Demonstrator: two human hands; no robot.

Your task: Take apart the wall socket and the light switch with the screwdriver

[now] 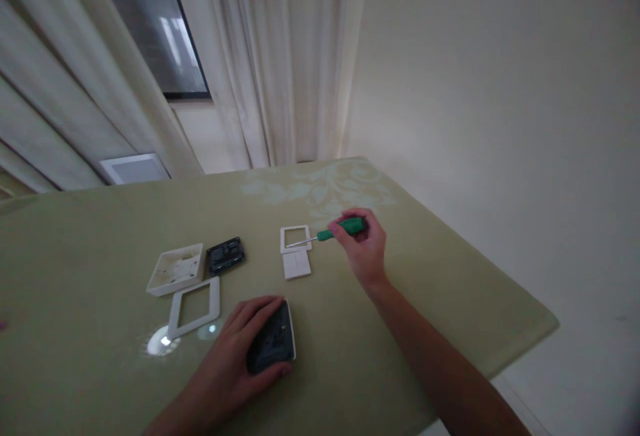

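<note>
My left hand [247, 346] is wrapped round a wall switch [275, 339] on the table, its dark inner plate facing up and a white edge showing on the right. In my right hand [367, 249] is a screwdriver [345, 228] with a green handle, raised above the table. Its thin shaft points left, across a small white frame [283, 239] in this view. Just below that frame lies a white switch rocker panel [297, 265]. Farther left are a white back box [175, 271], a black switch plate [226, 256] and a larger white frame [214, 297].
The table [400, 329] has a pale green cover with a leaf pattern near its far corner. Its right edge runs close to a plain wall [475, 123]. Curtains [290, 56] and a dark window [155, 23] stand behind it.
</note>
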